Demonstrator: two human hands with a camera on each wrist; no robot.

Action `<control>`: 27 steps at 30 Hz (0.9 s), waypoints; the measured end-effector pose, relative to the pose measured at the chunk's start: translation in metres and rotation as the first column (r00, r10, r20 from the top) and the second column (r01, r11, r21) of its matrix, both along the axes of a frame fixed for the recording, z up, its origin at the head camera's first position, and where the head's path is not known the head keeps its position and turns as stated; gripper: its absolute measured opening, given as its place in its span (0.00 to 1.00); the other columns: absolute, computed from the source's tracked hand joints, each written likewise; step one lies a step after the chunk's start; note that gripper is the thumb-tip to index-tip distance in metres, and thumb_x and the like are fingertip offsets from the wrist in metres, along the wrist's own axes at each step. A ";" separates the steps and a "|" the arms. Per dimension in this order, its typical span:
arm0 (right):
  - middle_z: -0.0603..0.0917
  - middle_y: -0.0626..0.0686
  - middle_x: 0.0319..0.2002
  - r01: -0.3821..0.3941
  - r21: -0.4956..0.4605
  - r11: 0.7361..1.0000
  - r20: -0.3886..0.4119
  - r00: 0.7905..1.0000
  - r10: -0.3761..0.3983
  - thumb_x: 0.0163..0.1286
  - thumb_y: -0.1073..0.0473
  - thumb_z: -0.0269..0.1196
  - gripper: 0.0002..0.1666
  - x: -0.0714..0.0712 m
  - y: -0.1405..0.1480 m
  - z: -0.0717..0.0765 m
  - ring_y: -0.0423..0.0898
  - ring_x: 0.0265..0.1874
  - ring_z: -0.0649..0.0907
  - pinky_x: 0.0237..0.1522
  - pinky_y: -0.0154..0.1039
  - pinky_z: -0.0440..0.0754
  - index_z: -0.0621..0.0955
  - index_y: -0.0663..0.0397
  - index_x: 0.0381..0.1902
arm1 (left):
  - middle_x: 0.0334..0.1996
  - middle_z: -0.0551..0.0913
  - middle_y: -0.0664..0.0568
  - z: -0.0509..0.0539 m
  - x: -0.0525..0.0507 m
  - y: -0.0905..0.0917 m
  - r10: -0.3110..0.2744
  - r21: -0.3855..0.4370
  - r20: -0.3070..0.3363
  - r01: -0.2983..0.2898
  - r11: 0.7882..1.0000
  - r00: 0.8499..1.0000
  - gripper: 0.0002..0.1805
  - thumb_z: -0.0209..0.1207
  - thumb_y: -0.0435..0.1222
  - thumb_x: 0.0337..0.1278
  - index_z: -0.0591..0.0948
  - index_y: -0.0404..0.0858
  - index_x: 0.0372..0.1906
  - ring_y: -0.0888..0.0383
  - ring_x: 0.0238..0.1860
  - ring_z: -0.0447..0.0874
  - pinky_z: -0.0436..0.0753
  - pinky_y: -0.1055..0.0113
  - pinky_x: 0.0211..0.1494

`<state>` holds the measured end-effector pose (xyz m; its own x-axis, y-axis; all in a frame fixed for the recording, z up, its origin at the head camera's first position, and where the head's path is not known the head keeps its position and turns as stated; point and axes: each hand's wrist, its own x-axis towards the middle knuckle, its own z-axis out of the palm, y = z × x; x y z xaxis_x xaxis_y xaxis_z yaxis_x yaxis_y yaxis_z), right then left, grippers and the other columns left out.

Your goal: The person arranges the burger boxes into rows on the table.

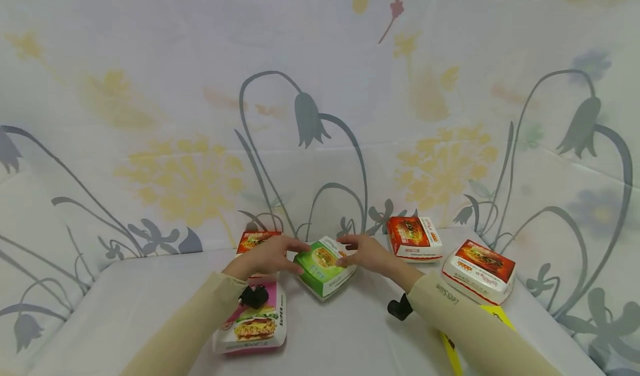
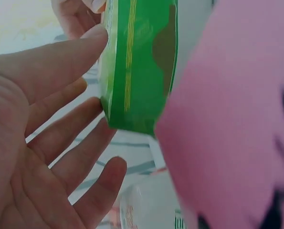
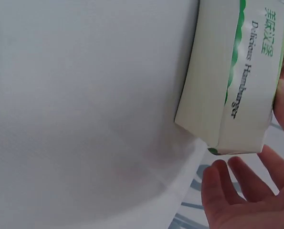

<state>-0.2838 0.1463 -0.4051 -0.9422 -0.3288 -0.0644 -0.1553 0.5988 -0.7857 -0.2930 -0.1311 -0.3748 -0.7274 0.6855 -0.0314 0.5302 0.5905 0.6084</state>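
Note:
A green and white hamburger box [image 1: 324,265] sits between the two hands, turned at an angle on the white cloth. On its left side is the left hand [image 1: 267,255], its thumb against the upper edge and its fingers spread near the corner, as the left wrist view of the green side [image 2: 144,62] shows. The right hand [image 1: 370,254] lies at the opposite side, thumb on the lid's edge. In the right wrist view, its fingers [image 3: 220,183] spread beside the box's white corner [image 3: 247,95]. Neither hand's fingers wrap round the box.
Left of centre, a pink "SUPER" burger box [image 1: 255,331] lies before a red box [image 1: 252,241], partly hidden by the left hand. Two red and white boxes [image 1: 412,237] [image 1: 480,270] stand at the right. A yellow item [image 1: 451,354] shows partly under the right sleeve. Flowered cloth [image 1: 320,87] hangs behind.

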 end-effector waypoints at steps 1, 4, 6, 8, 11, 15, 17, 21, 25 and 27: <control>0.76 0.58 0.64 -0.008 -0.001 1.000 0.006 1.000 0.008 0.61 0.55 0.73 0.37 0.001 0.000 0.000 0.58 0.64 0.74 0.62 0.55 0.74 0.75 0.54 0.68 | 0.60 0.80 0.46 0.000 0.000 0.002 0.004 -0.005 -0.007 -0.004 1.000 1.000 0.28 0.71 0.37 0.55 0.80 0.38 0.62 0.48 0.64 0.75 0.71 0.50 0.66; 0.73 0.59 0.67 -0.024 -0.009 1.000 0.014 1.000 0.024 0.61 0.54 0.74 0.42 0.003 -0.002 -0.001 0.59 0.66 0.72 0.63 0.57 0.72 0.71 0.53 0.71 | 0.62 0.79 0.47 -0.002 0.001 0.006 0.001 -0.020 -0.036 -0.002 1.000 0.999 0.29 0.72 0.38 0.54 0.80 0.39 0.62 0.49 0.64 0.74 0.70 0.50 0.67; 0.71 0.59 0.69 -0.032 -0.025 0.999 0.018 0.999 0.032 0.61 0.54 0.74 0.44 0.003 -0.003 -0.002 0.60 0.67 0.71 0.64 0.58 0.71 0.69 0.53 0.73 | 0.62 0.78 0.47 -0.003 0.002 0.008 -0.001 -0.022 -0.047 0.000 1.000 0.999 0.29 0.72 0.37 0.54 0.80 0.39 0.62 0.48 0.64 0.73 0.70 0.50 0.67; 0.70 0.60 0.70 -0.044 -0.040 0.998 0.012 0.999 0.044 0.61 0.54 0.74 0.46 0.003 -0.003 -0.003 0.61 0.68 0.69 0.65 0.59 0.69 0.68 0.54 0.74 | 0.62 0.78 0.46 -0.004 0.003 0.010 -0.002 -0.021 -0.056 0.001 1.000 0.998 0.29 0.72 0.37 0.54 0.80 0.38 0.62 0.47 0.64 0.73 0.69 0.50 0.68; 0.69 0.61 0.70 -0.067 -0.063 0.996 0.004 0.998 0.067 0.60 0.54 0.74 0.48 0.002 -0.003 -0.004 0.61 0.69 0.68 0.65 0.60 0.68 0.66 0.54 0.74 | 0.62 0.78 0.47 -0.005 0.004 0.013 0.025 -0.024 -0.056 -0.027 0.999 0.998 0.29 0.73 0.38 0.53 0.80 0.39 0.61 0.47 0.64 0.72 0.69 0.49 0.68; 0.69 0.61 0.70 -0.105 -0.086 0.991 -0.006 0.994 0.105 0.61 0.52 0.74 0.47 0.000 -0.002 -0.008 0.61 0.69 0.68 0.65 0.59 0.68 0.67 0.54 0.74 | 0.63 0.77 0.48 -0.007 0.005 0.015 0.082 -0.036 -0.042 -0.083 0.996 0.996 0.29 0.73 0.40 0.53 0.80 0.43 0.61 0.49 0.65 0.72 0.69 0.50 0.68; 0.70 0.61 0.70 -0.121 -0.082 0.989 -0.016 0.993 0.120 0.62 0.52 0.73 0.45 -0.002 -0.001 -0.009 0.61 0.69 0.68 0.65 0.59 0.69 0.68 0.55 0.73 | 0.63 0.76 0.49 -0.008 0.005 0.016 0.095 -0.039 -0.037 -0.096 0.995 0.995 0.28 0.73 0.40 0.53 0.80 0.43 0.61 0.49 0.65 0.71 0.68 0.50 0.68; 0.70 0.60 0.70 -0.123 -0.058 0.991 -0.031 0.992 0.121 0.64 0.53 0.71 0.41 -0.003 0.002 -0.009 0.61 0.68 0.69 0.64 0.59 0.70 0.70 0.54 0.72 | 0.63 0.76 0.48 -0.005 0.006 0.017 0.084 -0.042 -0.046 -0.086 0.995 0.995 0.28 0.72 0.38 0.54 0.80 0.43 0.61 0.48 0.65 0.71 0.68 0.49 0.68; 0.71 0.58 0.69 -0.108 -0.051 0.993 -0.037 0.994 0.106 0.65 0.54 0.70 0.37 -0.001 0.002 -0.006 0.61 0.67 0.71 0.63 0.60 0.70 0.72 0.54 0.70 | 0.64 0.76 0.47 -0.004 0.007 0.018 0.073 -0.055 -0.063 -0.076 0.996 0.995 0.28 0.72 0.37 0.55 0.79 0.42 0.62 0.47 0.66 0.71 0.68 0.48 0.69; 0.72 0.58 0.68 -0.099 -0.049 0.994 -0.043 0.994 0.097 0.65 0.54 0.70 0.37 0.000 0.001 -0.005 0.61 0.66 0.71 0.63 0.60 0.71 0.73 0.55 0.70 | 0.64 0.76 0.48 -0.003 0.008 0.016 0.081 -0.056 -0.062 -0.084 0.995 0.995 0.28 0.72 0.37 0.55 0.79 0.43 0.62 0.47 0.67 0.70 0.67 0.48 0.69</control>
<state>-0.2843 0.1477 -0.4102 -0.9068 -0.4216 -0.0081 -0.2433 0.5388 -0.8065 -0.2854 -0.1147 -0.3776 -0.7833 0.6212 -0.0242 0.5126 0.6674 0.5402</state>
